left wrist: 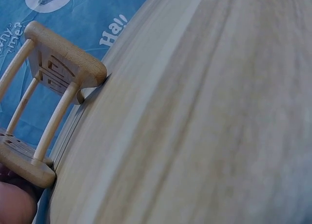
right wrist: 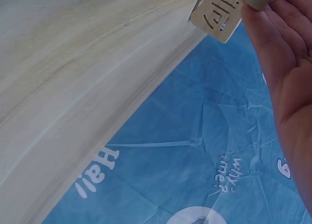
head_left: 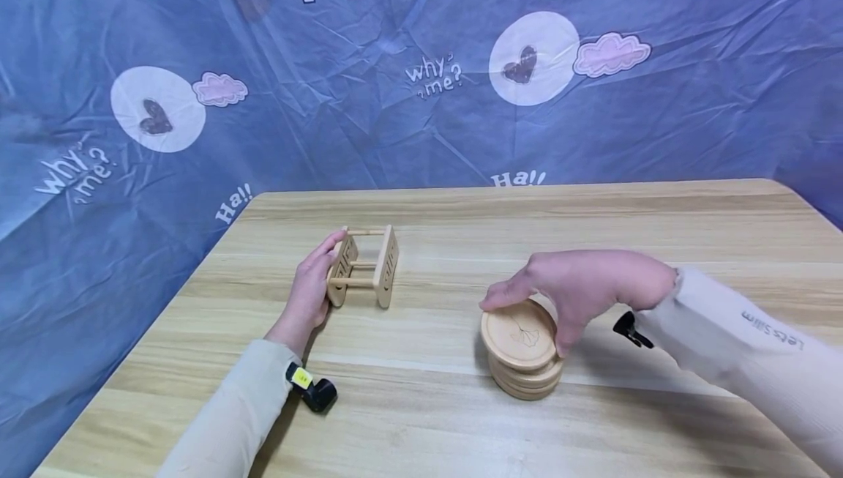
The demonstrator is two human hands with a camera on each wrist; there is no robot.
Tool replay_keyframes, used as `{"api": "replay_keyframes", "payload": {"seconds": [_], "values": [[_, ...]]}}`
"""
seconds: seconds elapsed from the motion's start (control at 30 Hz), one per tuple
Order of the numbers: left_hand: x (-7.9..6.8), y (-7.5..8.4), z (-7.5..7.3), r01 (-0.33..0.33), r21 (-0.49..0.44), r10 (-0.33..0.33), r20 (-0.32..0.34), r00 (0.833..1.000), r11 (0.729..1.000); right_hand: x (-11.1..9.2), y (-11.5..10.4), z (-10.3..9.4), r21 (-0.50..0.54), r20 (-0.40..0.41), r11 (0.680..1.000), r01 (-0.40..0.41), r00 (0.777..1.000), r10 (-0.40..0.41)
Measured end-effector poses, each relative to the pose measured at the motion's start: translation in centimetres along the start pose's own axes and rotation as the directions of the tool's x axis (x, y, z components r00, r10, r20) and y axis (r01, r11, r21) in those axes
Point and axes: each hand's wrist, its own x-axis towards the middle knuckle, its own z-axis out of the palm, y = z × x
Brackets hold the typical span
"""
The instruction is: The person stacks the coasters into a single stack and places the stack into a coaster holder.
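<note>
On the left of the table, a small wooden coaster rack [head_left: 385, 273] stands with two cut-out side panels joined by round rods. My left hand [head_left: 308, 284] holds its left panel from the outside, fingers along the far end. Part of that hand [left wrist: 17, 204] shows beside the panel in the left wrist view. To the right, my right hand [head_left: 579, 291] grips the top round wooden coaster [head_left: 520, 335], marked with a leaf drawing, between thumb and fingers. This coaster sits tilted and offset over a stack of several coasters [head_left: 527, 389].
The wood-grain table [head_left: 421, 419] stretches across the view. Behind it hangs a wrinkled blue printed cloth [head_left: 369, 119]. A black wrist camera [head_left: 316, 394] sticks out from the left sleeve, and another black mount [head_left: 632, 329] hangs under the right cuff.
</note>
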Motion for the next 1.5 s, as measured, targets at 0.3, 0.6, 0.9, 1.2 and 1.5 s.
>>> {"api": "replay_keyframes", "payload": {"seconds": [0.3,0.6,0.9,1.2,1.5], "values": [[-0.3,0.0,-0.1,0.004,0.007,-0.004,0.0,1.0,1.0,-0.9,-0.2,0.8,-0.014,-0.022,1.0,-0.008,1.0,0.007],[-0.3,0.0,0.0,0.005,-0.001,-0.005,0.007,1.0,1.0,-1.0,0.0,1.2,-0.019,-0.023,1.0,0.01,1.0,-0.011],[-0.1,0.1,0.2,-0.006,-0.003,0.006,0.022,1.0,1.0,-1.1,0.3,1.4,-0.008,-0.036,0.999,0.041,0.999,-0.041],[-0.1,0.1,0.3,-0.004,0.005,0.004,0.032,0.999,1.0,-1.2,0.3,1.6,-0.031,-0.024,0.999,0.018,1.0,-0.019],[-0.2,0.4,0.0,0.039,0.026,-0.039,0.028,0.999,0.999,-1.1,0.2,1.7,-0.009,-0.002,1.0,-0.012,1.0,0.012]]}}
